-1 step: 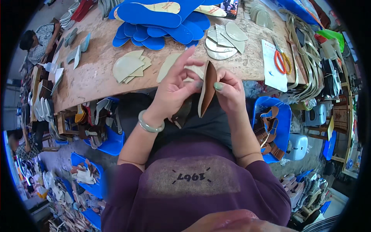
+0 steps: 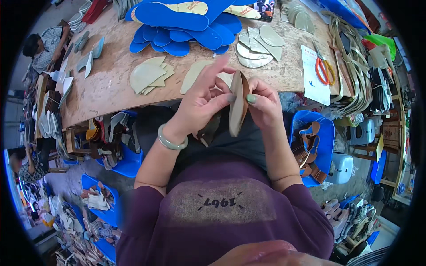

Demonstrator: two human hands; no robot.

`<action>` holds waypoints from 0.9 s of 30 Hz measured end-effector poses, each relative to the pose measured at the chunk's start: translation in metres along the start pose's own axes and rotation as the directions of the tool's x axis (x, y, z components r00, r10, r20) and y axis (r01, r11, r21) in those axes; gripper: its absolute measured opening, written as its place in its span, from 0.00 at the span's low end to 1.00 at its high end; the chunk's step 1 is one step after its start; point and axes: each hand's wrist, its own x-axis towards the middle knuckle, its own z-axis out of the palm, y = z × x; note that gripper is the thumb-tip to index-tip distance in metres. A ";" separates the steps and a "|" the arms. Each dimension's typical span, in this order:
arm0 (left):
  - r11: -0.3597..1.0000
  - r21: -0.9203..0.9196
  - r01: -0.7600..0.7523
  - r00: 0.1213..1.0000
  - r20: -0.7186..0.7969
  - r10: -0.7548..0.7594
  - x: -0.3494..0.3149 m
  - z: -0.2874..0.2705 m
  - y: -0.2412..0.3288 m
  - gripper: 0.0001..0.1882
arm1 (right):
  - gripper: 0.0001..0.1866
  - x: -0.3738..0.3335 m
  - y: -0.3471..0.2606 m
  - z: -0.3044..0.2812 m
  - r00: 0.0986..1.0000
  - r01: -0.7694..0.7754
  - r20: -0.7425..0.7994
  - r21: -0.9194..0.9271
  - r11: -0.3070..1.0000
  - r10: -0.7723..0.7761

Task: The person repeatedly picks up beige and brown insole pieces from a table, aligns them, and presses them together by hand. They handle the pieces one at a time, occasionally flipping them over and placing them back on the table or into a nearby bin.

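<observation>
A curved shoe-upper piece (image 2: pixel 237 111), beige on one face and brown on the other, stands on edge between my hands, above my lap at the table's near edge. My left hand (image 2: pixel 206 95) pinches its beige side with the thumb, the index finger stretched up and blurred. At its brown side, my right hand (image 2: pixel 265 102) grips the rim between thumb and bent fingers. Just beyond my left hand lies a cream half-round piece (image 2: pixel 191 76), partly covered by that hand. More cream half-round pieces (image 2: pixel 148 76) are fanned out on the table to the left.
Blue insoles (image 2: pixel 177 22) are heaped at the back of the wooden table (image 2: pixel 106 88). Pale cut pieces (image 2: pixel 255 55) lie right of them. Scissors (image 2: pixel 326 71) rest on a paper sheet (image 2: pixel 310 88). A blue bin (image 2: pixel 326 137) with brown shoe parts stands at my right.
The shoe-upper piece has turned so that more of its beige face and less of its brown face shows. My left hand has shifted slightly, still pinching it.
</observation>
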 end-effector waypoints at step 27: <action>0.298 0.929 0.221 0.973 -0.231 0.000 0.016 -0.228 0.018 0.19 | 0.04 -0.008 0.011 -0.019 0.981 0.051 -0.185 -0.036 0.998 -0.057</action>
